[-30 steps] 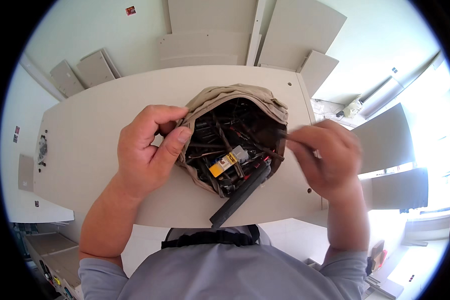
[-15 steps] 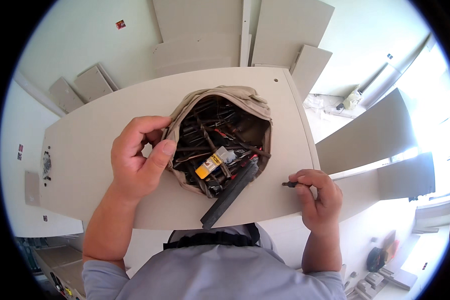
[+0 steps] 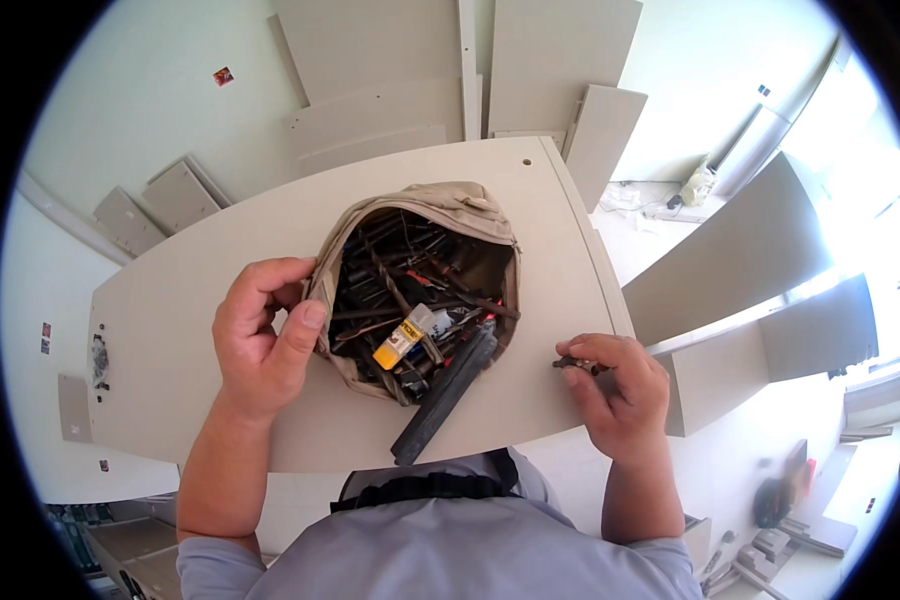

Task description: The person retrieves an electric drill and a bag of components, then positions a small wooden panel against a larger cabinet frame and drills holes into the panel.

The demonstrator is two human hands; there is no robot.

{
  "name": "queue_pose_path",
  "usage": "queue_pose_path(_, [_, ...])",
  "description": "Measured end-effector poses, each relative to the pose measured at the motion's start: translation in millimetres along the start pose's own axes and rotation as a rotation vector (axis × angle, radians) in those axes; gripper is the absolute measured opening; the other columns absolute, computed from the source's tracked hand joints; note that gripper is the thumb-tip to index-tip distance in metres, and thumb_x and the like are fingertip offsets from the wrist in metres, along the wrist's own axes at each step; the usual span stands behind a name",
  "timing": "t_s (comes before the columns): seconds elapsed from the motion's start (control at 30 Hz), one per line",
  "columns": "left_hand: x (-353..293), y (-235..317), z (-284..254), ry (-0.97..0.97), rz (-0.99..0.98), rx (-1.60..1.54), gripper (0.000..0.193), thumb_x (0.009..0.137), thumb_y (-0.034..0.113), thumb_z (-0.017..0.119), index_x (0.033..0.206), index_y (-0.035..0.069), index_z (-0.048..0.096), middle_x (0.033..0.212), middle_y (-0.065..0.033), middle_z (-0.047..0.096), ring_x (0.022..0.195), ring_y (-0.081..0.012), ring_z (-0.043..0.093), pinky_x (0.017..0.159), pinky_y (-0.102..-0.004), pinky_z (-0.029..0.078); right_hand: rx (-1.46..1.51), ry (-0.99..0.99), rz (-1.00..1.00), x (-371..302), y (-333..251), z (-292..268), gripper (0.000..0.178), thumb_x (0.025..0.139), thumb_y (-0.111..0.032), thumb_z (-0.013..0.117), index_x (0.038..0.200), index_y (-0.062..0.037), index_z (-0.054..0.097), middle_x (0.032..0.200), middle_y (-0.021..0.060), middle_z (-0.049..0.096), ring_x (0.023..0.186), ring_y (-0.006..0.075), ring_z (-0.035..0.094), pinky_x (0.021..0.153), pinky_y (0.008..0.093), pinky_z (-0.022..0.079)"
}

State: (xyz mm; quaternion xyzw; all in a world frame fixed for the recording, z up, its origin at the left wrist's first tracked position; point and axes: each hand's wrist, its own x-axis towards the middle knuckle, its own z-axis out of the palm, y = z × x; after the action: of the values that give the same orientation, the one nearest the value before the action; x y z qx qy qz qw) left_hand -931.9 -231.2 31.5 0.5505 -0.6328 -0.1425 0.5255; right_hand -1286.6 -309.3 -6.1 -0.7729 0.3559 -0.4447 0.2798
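Note:
A beige cloth tool bag (image 3: 460,205) lies open on a pale board. My left hand (image 3: 262,335) pinches the bag's left rim between thumb and fingers. Inside are several drill bits (image 3: 388,275), loose dark tools and a small yellow-and-clear plastic case (image 3: 403,338). A long dark grey bar-like piece (image 3: 445,398) leans out over the bag's near rim, its lower end close to the board's front edge. To the right of the bag, my right hand (image 3: 622,392) is closed on a small dark metal piece (image 3: 576,364), whose exact kind I cannot make out.
The pale board (image 3: 200,260) serves as the work surface. Small fittings (image 3: 100,360) lie at its left end. Large panels (image 3: 560,70) lean on the far wall. Right of the board stand more panels (image 3: 735,260). Blurred items lie on the floor at lower right.
My right hand has turned the small dark piece in its fingers. The whole view has shifted slightly. My left hand stays on the bag's rim.

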Motion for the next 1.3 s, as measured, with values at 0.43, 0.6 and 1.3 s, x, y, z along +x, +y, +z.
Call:
queue_pose_path(0.43, [2.8,-0.6,4.3,0.066,0.049,0.003,0.033,0.096,0.014,0.077,0.121,-0.004,0.066,0.091,-0.0029,0.066,0.076,-0.0093,0.055,0.071,-0.0253,0.047,0.024,0.028,-0.012,-2.0,-0.7,5.0,0.025,0.078,0.003,0.078,0.101,-0.0050,0.072,0.096,0.0062,0.079,0.083,0.0251,0.072,0.078,0.0355,0.055])
queue_pose_path(0.6, [5.0,2.2,4.0,0.064,0.059,-0.008,0.031,0.096,0.015,0.077,0.119,-0.004,0.067,0.090,-0.0034,0.066,0.076,-0.0095,0.056,0.070,-0.0248,0.047,-0.041,-0.013,-0.004,-0.6,-0.5,6.2,0.025,0.078,0.003,0.078,0.101,-0.0049,0.072,0.095,0.0059,0.079,0.082,0.0243,0.071,0.077,0.0346,0.055])
queue_pose_path(1.3, [4.2,-1.3,4.4,0.036,0.045,-0.011,0.033,0.099,0.016,0.075,0.124,-0.003,0.065,0.090,-0.0011,0.064,0.077,-0.0072,0.053,0.071,-0.0232,0.045,0.199,-0.804,0.237,-78.4,12.7,14.5,0.024,0.085,-0.010,0.075,0.109,-0.0092,0.075,0.096,0.0117,0.076,0.087,0.0336,0.072,0.078,0.0431,0.058])
